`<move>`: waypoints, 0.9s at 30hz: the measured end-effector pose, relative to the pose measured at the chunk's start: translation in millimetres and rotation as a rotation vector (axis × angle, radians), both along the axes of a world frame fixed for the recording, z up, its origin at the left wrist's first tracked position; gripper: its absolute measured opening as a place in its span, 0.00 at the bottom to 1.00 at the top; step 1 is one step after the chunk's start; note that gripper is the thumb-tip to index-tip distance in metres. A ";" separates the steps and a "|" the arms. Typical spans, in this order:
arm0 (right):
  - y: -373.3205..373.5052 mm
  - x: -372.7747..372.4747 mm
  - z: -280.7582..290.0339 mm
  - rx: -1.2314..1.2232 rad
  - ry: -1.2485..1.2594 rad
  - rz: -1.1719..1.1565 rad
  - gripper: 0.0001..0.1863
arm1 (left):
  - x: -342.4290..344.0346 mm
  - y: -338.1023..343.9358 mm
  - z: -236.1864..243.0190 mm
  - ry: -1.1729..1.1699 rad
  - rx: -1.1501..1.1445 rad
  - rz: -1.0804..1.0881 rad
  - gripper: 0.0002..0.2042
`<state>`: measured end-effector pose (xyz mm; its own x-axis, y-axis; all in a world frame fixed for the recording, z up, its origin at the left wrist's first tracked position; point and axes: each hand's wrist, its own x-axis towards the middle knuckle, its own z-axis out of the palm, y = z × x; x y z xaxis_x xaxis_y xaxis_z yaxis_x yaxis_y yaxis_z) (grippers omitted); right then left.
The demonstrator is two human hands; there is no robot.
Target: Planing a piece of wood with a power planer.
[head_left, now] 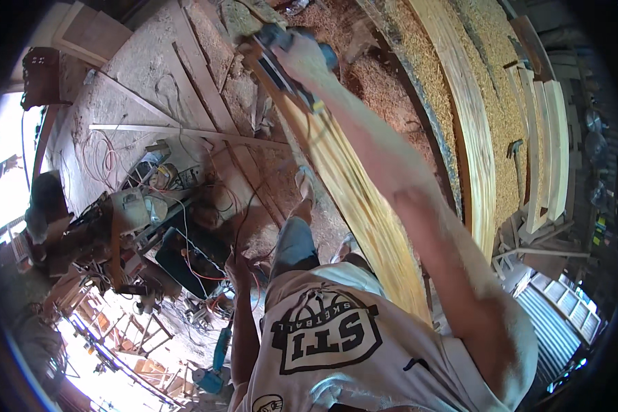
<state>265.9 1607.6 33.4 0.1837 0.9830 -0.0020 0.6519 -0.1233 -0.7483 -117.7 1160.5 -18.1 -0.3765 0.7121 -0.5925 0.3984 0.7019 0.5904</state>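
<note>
At the far end of a long, pale plank [364, 199], my right hand [301, 56] is closed around a dark electric hand planer [273, 63]. The planer rests on the plank's upper face, with my right arm stretched out over the wood. Down by my left side, my left hand [239, 270] is closed around a thin dark power cord [239, 232], which loops up from it. The fingers of that hand are small and partly shaded in the picture.
Right of the plank, another board [470, 137] lies among wood shavings [505, 103]. A hammer [516, 161] sits near several pale wooden pieces [555, 147]. Leftward are a long thin strip [192, 132], tangled cables [103, 161] and a teal power tool [216, 364].
</note>
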 end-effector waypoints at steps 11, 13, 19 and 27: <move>-18.1 35.6 7.8 0.019 -0.030 -0.026 0.36 | -41.9 -48.4 -4.2 0.061 -0.011 -0.004 0.22; -117.6 40.7 4.9 -0.151 -0.030 -0.031 0.32 | -44.5 -89.3 -9.4 0.199 -0.064 0.006 0.21; -474.1 108.1 37.7 -0.352 0.231 -0.181 0.33 | -71.1 -176.6 -35.5 0.664 0.401 -0.396 0.12; -782.2 141.1 132.2 -0.625 0.188 -0.328 0.36 | 12.4 -227.3 -15.9 0.477 0.611 -0.403 0.16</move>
<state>407.0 825.3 165.6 0.4096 0.6825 -0.6053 0.3759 -0.7308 -0.5697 -105.3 933.3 -33.9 -0.1376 0.9861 0.0931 0.8487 0.0689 0.5243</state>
